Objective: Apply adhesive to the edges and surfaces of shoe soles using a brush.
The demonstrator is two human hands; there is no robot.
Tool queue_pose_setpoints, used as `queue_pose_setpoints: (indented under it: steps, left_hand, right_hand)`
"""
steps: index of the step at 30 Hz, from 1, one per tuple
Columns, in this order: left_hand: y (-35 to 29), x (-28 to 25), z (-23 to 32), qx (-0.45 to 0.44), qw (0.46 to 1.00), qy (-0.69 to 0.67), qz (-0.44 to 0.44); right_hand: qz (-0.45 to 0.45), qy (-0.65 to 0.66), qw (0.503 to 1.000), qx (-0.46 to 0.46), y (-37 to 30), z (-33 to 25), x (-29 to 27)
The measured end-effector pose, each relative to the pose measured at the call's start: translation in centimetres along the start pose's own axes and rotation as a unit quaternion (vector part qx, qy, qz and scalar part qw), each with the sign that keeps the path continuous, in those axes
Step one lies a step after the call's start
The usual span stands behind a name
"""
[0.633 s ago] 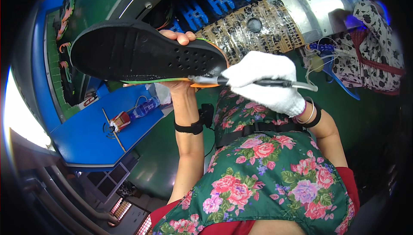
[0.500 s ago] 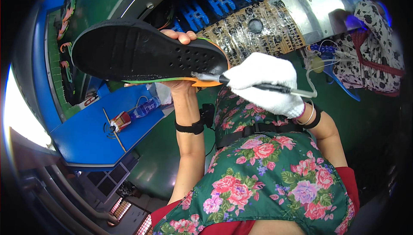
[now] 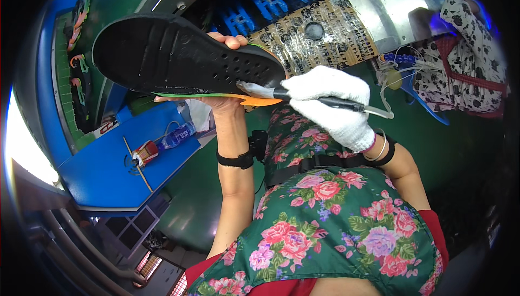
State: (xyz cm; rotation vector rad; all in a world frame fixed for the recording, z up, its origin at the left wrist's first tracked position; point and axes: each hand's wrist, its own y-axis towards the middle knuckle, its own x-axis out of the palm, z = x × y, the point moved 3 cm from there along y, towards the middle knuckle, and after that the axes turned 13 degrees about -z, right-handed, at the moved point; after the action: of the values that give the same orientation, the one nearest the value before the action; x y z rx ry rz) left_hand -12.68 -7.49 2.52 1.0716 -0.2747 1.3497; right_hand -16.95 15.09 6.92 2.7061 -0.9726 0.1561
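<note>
Mostly hidden behind the black sole point(image 3: 168, 60), left fingers point(image 3: 232, 42) grip it while gloved right fingers point(image 3: 303, 85) hold a half-covered brush point(image 3: 262, 90).

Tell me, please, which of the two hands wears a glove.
The right hand: a white glove covers it, and it holds the brush. The left hand, gripping the black shoe sole, is bare.

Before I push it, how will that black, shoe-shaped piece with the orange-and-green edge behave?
The black piece seems fairly stiff: its broad end juts past the bare left fingers without visible sag. Pushed there, it could twist, since the grip sits nearer the other end. The shine near the pale-tipped brush may mean a slick patch.
</note>
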Motion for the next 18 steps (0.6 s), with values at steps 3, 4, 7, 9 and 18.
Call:
queue_pose_setpoints:
  steps: [3, 4, 7, 9, 18]
  left_hand:
    - [0.0, 0.5, -0.4, -0.001, 1.000, 0.027, -0.004]
    - [0.0, 0.8, -0.6, -0.007, 1.000, 0.021, -0.011]
    - [0.4, 1.5, -0.9, -0.021, 0.999, 0.012, -0.034]
    - [0.6, 1.8, -0.9, -0.024, 0.999, 0.021, -0.038]
    - [1.5, 2.6, -1.2, -0.055, 0.998, -0.001, -0.013]
  right_hand:
    - [-0.006, 0.028, 1.000, 0.009, -0.5, -0.1, 0.7]
    - [0.001, 0.058, 0.998, 0.017, -0.5, 0.0, 0.9]
    - [0.071, 0.278, 0.952, 0.104, -0.8, 0.6, 0.8]
    - [0.091, 0.202, 0.970, 0.104, -0.9, 0.3, 0.0]
    - [-0.027, -0.194, 0.976, -0.096, -1.7, -1.4, -1.4]
